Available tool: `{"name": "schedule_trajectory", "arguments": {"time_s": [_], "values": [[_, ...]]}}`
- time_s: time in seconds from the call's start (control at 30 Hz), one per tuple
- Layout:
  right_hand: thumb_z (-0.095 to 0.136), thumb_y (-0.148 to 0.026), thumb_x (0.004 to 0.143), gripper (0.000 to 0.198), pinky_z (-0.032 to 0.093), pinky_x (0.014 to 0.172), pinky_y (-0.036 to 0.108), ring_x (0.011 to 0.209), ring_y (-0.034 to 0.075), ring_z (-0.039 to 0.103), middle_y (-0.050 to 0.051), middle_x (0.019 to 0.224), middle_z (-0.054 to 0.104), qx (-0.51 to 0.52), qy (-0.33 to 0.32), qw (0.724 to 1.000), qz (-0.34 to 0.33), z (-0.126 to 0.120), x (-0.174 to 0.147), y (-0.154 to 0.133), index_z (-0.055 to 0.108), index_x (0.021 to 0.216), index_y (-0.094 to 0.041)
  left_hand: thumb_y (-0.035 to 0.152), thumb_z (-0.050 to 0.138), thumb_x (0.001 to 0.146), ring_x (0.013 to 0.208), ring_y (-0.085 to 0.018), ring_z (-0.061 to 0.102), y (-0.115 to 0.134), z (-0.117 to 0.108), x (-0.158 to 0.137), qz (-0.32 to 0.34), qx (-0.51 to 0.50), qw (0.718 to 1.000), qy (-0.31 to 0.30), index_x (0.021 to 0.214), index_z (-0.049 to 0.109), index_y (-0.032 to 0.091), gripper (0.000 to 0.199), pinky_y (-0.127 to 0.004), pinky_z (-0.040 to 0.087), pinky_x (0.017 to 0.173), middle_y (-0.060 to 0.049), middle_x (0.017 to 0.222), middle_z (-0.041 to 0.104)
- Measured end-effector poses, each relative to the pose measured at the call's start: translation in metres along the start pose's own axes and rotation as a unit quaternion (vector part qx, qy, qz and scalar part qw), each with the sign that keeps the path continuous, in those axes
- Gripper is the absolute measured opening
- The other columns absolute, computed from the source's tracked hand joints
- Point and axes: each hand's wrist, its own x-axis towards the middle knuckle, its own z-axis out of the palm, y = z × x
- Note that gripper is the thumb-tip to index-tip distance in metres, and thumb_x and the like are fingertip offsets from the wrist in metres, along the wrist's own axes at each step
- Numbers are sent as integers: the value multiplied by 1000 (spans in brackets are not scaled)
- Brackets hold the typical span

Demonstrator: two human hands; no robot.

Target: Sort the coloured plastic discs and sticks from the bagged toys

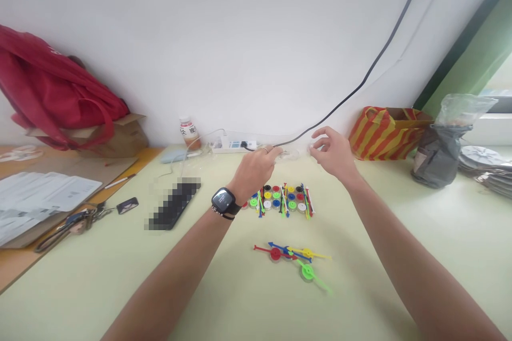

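Both my hands reach over the table towards the wall. My left hand (pixel 258 168), watch on its wrist, is closed with its fingertips at a crumpled piece of clear plastic (pixel 291 154); whether it grips that is unclear. To the right, my right hand (pixel 334 155) has curved, parted fingers beside the same plastic. Below the hands lie rows of small coloured round discs (pixel 276 195) with bundles of arrow-shaped pointers (pixel 307 201) between them. Nearer me are several assembled spinners: red (pixel 275 254), blue, yellow (pixel 307 252) and green (pixel 307 272).
A power strip (pixel 230 145) and bottle (pixel 189 133) stand along the wall, a black cable (pixel 340 104) hanging above. A phone (pixel 176 205) and keys (pixel 86 216) lie left, near a red bag (pixel 60 85). Rightward are a striped bag (pixel 388 133) and grey bag (pixel 438 154).
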Motion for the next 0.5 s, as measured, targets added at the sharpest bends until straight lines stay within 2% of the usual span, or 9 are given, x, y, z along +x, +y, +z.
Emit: {"name": "schedule_trajectory", "arguments": {"time_s": [0.1, 0.3, 0.4, 0.5], "values": [[66, -26, 74, 24, 47, 64, 31, 58, 18, 62, 0, 74, 73, -42, 20, 999, -24, 0, 1, 0, 59, 98, -23, 7, 48, 95, 102, -26, 67, 0, 0, 1, 2, 17, 1000, 1, 133, 58, 22, 43, -35, 49, 75, -9, 120, 69], [67, -24, 73, 22, 47, 67, 32, 59, 19, 61, -1, 72, 73, -69, 14, 997, -14, -2, 1, 0, 58, 94, -24, 8, 49, 95, 104, -27, 66, 2, -1, 0, -4, -20, 1000, 5, 133, 59, 23, 43, -35, 49, 79, -10, 121, 68], [71, -30, 76, 22, 47, 62, 31, 58, 17, 58, 0, 76, 73, -30, 15, 999, -1, -3, 1, 0, 58, 93, -24, 12, 55, 94, 103, -27, 66, -1, 1, 0, -22, -88, 996, 18, 131, 62, 24, 39, -37, 50, 85, -10, 121, 69], [73, -42, 82, 27, 45, 54, 29, 54, 14, 54, 2, 87, 74, 45, 8, 999, 9, -7, 0, -3, 58, 97, -25, 22, 65, 92, 91, -23, 67, -8, 3, 1, -57, -211, 976, 24, 124, 66, 23, 33, -37, 52, 87, -8, 112, 72]]}}
